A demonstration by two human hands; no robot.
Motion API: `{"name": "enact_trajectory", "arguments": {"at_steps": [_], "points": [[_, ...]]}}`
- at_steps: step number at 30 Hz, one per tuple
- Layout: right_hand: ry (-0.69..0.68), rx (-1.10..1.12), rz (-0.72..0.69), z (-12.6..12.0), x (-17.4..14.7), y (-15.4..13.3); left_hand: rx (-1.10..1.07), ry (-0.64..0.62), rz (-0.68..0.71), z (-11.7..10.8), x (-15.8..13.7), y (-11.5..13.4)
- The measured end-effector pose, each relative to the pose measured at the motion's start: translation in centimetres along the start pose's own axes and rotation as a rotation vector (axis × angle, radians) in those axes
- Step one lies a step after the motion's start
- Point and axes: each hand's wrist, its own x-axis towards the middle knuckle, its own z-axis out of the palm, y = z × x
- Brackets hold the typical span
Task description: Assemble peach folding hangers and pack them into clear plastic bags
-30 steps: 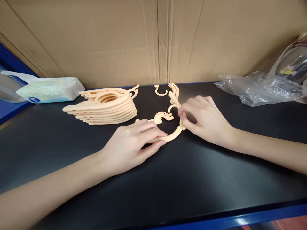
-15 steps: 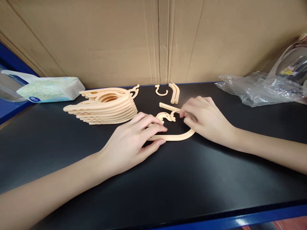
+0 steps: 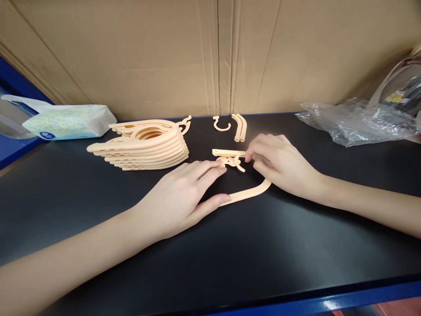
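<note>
A cream plastic clothes hanger (image 3: 247, 193) with jointed arms lies on the black table between my hands. My left hand (image 3: 189, 191) has its fingertips on the hanger's middle piece and its thumb against the end of the near curved arm. My right hand (image 3: 279, 162) is closed around the hanger's right side, with bent fingers and the thumb underneath. One straight arm (image 3: 226, 152) sticks out leftward from the right fingers, just behind the hook piece (image 3: 239, 165). My left fingers hide part of the middle piece.
A stack of cream hangers (image 3: 144, 153) stands left of my hands. Behind lie a loose hook (image 3: 222, 126) and two curved hanger arms (image 3: 240, 127). A tissue pack (image 3: 72, 122) is at the far left, a crumpled plastic bag (image 3: 351, 123) at the right. Cardboard (image 3: 148, 57) walls off the back.
The near curved arm has tilted, its left end now closer to me. The straight arm has turned more level and its left end has come nearer. The hook piece has shifted slightly.
</note>
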Motion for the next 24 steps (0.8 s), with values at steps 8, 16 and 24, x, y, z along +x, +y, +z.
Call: {"name": "enact_trajectory", "arguments": {"at_steps": [8, 16, 24], "points": [[0.024, 0.033, -0.077, -0.18, -0.03, -0.21, 0.029, 0.024, 0.006, -0.03, 0.17, -0.27], [0.092, 0.049, 0.042, -0.07, 0.03, 0.11, -0.039, 0.001, -0.023, 0.16, 0.06, -0.28], [0.079, 0.032, 0.110, 0.27, 0.05, 0.43, 0.030, 0.027, -0.020, 0.05, 0.18, -0.03]]}}
